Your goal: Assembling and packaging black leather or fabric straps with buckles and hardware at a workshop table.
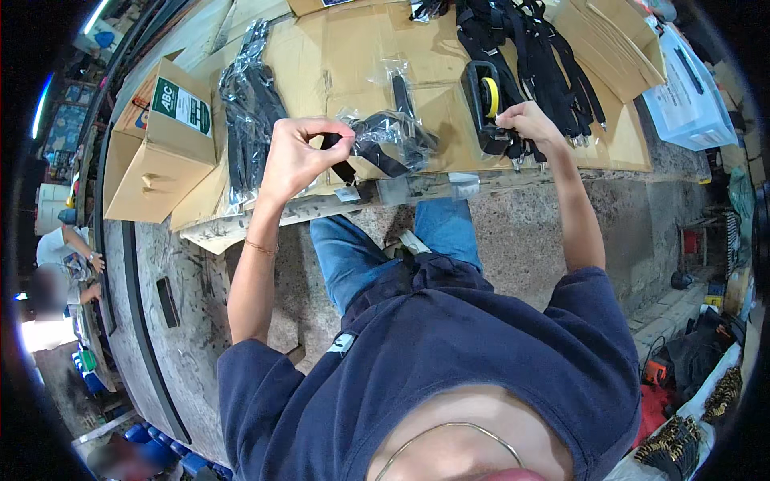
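Observation:
My left hand [309, 152] is closed in a pinch on a black elastic strap [385, 160], which lies bunched in a clear plastic bag on the cardboard-covered table. One end of the strap hangs below my fingers at the table's near edge. To the right stands a black tape dispenser [476, 104] with a yellow-sided roll [491, 96]. My right hand [529, 127] pinches at the near part of this roll; the tape itself is too thin to make out clearly. Left of my left hand lies a pile of bagged black straps [250, 112].
Loose black straps with metal clips [553, 72] lie beyond my right hand. An open cardboard box [164, 168] stands at the left, another box [613, 44] at the far right beside a clear plastic bin [690, 96]. Another person [60, 256] is at the far left.

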A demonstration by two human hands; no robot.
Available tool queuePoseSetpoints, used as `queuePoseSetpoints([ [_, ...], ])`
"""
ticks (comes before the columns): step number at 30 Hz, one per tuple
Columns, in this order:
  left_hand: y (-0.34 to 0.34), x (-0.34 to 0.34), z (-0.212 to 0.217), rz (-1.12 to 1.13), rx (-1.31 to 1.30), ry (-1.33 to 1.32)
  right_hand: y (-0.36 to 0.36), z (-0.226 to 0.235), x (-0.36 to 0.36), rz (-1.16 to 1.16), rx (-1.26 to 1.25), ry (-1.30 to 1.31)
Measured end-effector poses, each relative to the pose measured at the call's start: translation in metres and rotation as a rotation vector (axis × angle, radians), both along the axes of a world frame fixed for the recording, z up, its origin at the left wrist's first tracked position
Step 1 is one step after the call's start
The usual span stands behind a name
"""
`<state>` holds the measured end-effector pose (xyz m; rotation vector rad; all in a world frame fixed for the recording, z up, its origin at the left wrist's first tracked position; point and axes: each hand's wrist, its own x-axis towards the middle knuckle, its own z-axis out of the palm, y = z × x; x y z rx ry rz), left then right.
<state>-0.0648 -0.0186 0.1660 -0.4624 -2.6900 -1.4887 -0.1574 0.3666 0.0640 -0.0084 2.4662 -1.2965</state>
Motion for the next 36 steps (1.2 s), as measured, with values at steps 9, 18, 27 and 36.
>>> queuePoseSetpoints([
  [9, -0.002, -0.010, -0.012, 0.006, 0.006, -0.027, 0.008, 0.018, 0.022, -0.084, -0.327, -0.002],
  [18, 0.005, -0.008, -0.014, -0.023, 0.077, -0.111, -0.003, -0.002, 0.052, -0.188, -0.238, 0.046],
  [27, 0.002, -0.009, -0.017, -0.012, 0.006, -0.068, -0.018, -0.005, 0.066, -0.244, -0.169, 0.132],
  [36, 0.002, -0.008, -0.015, -0.027, 0.046, -0.082, -0.019, -0.006, 0.068, -0.255, -0.097, 0.127],
])
